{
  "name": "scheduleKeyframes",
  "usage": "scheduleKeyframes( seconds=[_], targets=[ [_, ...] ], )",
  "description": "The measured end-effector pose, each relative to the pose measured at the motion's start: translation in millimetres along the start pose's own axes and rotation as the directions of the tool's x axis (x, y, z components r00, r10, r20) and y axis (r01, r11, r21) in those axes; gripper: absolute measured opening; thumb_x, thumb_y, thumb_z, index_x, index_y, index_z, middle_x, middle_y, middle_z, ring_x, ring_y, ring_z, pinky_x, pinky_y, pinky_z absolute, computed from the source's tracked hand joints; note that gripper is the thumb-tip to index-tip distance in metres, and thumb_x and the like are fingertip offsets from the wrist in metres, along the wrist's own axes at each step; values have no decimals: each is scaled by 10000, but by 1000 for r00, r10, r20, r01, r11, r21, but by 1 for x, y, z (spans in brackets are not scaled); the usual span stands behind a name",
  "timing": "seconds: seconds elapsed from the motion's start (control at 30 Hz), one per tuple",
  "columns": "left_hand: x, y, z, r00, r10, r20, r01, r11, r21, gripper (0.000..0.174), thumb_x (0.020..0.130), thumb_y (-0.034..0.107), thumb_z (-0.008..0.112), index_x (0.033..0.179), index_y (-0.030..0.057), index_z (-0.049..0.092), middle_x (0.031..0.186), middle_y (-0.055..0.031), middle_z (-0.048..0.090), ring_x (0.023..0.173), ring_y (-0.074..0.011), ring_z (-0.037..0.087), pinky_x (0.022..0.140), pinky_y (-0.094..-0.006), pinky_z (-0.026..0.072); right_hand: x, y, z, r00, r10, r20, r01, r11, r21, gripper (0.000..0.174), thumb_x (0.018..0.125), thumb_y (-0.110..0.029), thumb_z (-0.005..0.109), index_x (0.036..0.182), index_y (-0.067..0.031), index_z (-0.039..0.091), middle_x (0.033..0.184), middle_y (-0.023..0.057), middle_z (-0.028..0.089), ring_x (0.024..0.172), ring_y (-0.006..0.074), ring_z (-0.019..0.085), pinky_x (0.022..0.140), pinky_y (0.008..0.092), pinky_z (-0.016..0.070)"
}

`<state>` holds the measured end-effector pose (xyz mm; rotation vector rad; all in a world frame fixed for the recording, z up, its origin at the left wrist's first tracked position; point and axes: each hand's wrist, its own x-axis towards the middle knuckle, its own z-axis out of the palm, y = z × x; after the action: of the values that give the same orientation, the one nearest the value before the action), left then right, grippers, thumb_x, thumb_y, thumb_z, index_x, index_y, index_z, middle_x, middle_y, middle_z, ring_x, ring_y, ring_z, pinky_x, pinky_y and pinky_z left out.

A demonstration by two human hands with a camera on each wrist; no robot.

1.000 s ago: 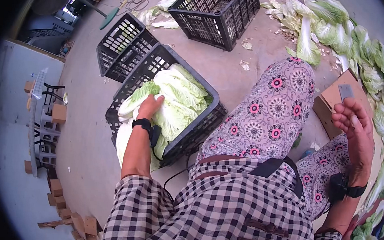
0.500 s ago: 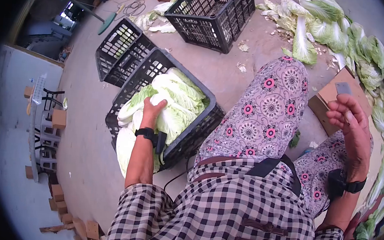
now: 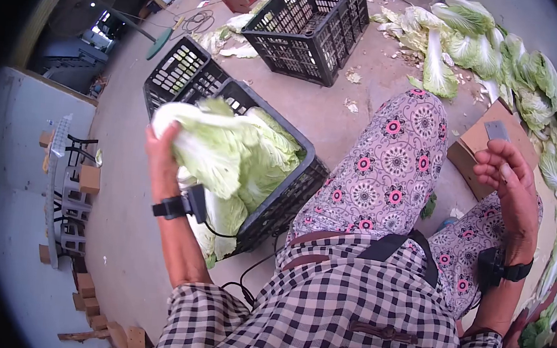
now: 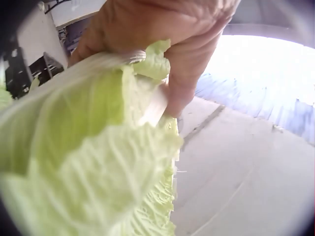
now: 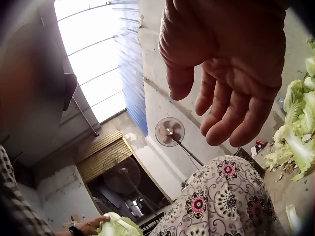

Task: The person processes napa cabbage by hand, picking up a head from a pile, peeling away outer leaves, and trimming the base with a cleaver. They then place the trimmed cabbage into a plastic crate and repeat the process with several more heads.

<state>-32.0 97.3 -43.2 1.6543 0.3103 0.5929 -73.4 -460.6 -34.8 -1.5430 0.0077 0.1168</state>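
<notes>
A pale green Chinese cabbage is lifted at the left side of a black plastic crate. My left hand grips it by its white base end, thumb on one side, as the left wrist view shows with the cabbage close up. More cabbages lie in the crate under it. My right hand hangs over the right thigh, fingers loosely curled with nothing in them. Just beyond its fingertips, a flat grey metal piece lies on a brown box.
Another black crate stands ahead, and a smaller-looking one behind the filled crate. Heaped cabbages and leaves line the right side. A fan and a low table with stools stand farther off.
My left hand has gone from resting on the cabbages in the crate to gripping one and raising it to the left. The right hand has stayed nearly still.
</notes>
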Motion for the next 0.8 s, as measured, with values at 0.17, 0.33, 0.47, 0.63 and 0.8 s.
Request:
scheduleKeyframes(
  seconds=[0.17, 0.33, 0.47, 0.63, 0.8],
  targets=[
    [18, 85, 39, 937, 331, 109, -302, 927, -222, 588, 715, 183, 715, 1195, 4, 427, 1034, -97, 563, 909, -191, 571, 813, -307, 463, -8, 0, -1, 998, -50, -27, 53, 994, 91, 351, 862, -180, 499, 1166, -5, 483, 1042, 99, 591, 886, 149, 587, 802, 266, 467],
    [-23, 117, 158, 846, 483, 224, -442, 872, -211, 696, 658, 214, 758, 1221, 5, 407, 1049, -91, 554, 919, -173, 564, 827, -299, 460, -22, -16, 6, 996, -82, -43, 81, 996, -21, 509, 805, -190, 567, 1263, -36, 408, 1180, 116, 517, 1036, 176, 530, 893, 306, 427],
    [-77, 143, 217, 675, 519, 524, -416, 855, -310, 754, 580, 140, 774, 1231, 29, 410, 1084, -88, 535, 959, -181, 559, 831, -295, 475, -35, -34, 21, 914, -402, -44, 360, 858, -367, 857, 669, -362, 714, 1350, -57, 293, 1337, 165, 364, 1234, 268, 370, 1007, 383, 329],
    [-125, 164, 259, 298, 712, 635, -675, 628, -387, 818, 489, 103, 797, 1220, 30, 436, 1150, -100, 518, 1011, -207, 555, 869, -303, 463, -39, -55, 32, 730, -677, 97, 581, 540, -608, 1105, 553, -469, 783, 1390, -60, 189, 1391, 219, 264, 1293, 346, 273, 1060, 425, 244],
    [-153, 184, 291, 206, 788, 581, -445, 604, -662, 944, 505, 156, 829, 1295, -2, 337, 1230, -152, 465, 1072, -245, 520, 894, -343, 456, -32, -46, 44, 808, -589, -10, 580, 799, -160, 1042, 589, -312, 799, 1385, -29, 190, 1338, 194, 351, 1252, 298, 347, 1036, 378, 284]
  ],
)
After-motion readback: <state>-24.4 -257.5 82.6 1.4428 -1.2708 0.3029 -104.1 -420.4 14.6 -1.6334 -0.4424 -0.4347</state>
